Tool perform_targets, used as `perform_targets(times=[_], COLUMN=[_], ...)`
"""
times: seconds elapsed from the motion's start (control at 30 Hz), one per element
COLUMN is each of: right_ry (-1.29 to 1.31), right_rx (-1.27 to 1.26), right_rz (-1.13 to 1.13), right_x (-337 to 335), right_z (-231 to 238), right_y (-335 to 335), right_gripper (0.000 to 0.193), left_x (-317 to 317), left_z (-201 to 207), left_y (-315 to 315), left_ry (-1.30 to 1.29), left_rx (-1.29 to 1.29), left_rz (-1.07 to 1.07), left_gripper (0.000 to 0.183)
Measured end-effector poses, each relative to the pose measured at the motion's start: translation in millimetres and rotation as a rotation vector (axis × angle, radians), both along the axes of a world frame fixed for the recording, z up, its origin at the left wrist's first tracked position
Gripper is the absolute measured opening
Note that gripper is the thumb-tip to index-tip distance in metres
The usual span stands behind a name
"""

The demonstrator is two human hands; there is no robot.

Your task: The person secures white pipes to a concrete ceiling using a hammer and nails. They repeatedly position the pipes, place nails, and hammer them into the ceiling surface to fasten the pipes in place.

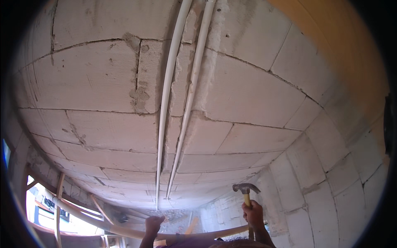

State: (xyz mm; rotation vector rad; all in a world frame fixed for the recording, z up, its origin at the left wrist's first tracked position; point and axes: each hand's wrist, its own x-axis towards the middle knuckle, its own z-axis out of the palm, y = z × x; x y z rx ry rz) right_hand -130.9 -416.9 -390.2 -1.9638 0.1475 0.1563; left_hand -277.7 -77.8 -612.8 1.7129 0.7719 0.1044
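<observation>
A claw hammer (247, 196) with a yellowish handle stands upright in my right hand (253, 214), its dark metal head above the fist. My fingers wrap round the handle. To the left, my left hand (154, 224) is closed in a fist just below the lower ends of the two white pipes. Whatever is in that fist, if anything, is hidden. The left pipe (166, 82) and the thinner right pipe (193, 82) run down a groove cut into the pale block wall (103, 74). Neither hand visibly touches the pipes.
A long wooden beam (124, 231) crosses in front of my body, near both forearms. At the left, wooden props (59, 202) stand in a bright opening. A second block wall (326, 186) meets the first at the right. Rubble (175, 223) lies on the floor below.
</observation>
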Motion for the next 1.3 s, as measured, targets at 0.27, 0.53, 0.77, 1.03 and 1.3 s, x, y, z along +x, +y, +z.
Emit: perform_targets(times=[0.27,0.53,0.77,1.03,1.3], right_ry=[0.260,0.369,0.388,0.379,0.300], right_rx=[0.136,0.100,0.045,-0.087,-0.402], right_rz=[0.024,0.018,-0.015,0.015,0.087], right_x=[-1,-10,-15,-10,-16], right_z=[-14,-26,-25,-48,-113], right_y=[25,35,33,33,6], right_gripper=[0.016,0.019,0.019,0.022,0.032], left_x=[-21,-19,-9,-1,9], left_z=[-35,-62,-94,-117,-92], left_y=[11,18,-4,-4,-4], left_ry=[0.086,-0.100,-0.118,-0.179,0.107], left_rx=[-0.626,-0.948,-1.272,-1.160,0.282], left_rz=[0.251,0.005,0.097,0.007,-0.415], left_gripper=[0.022,0.039,0.027,0.027,0.020])
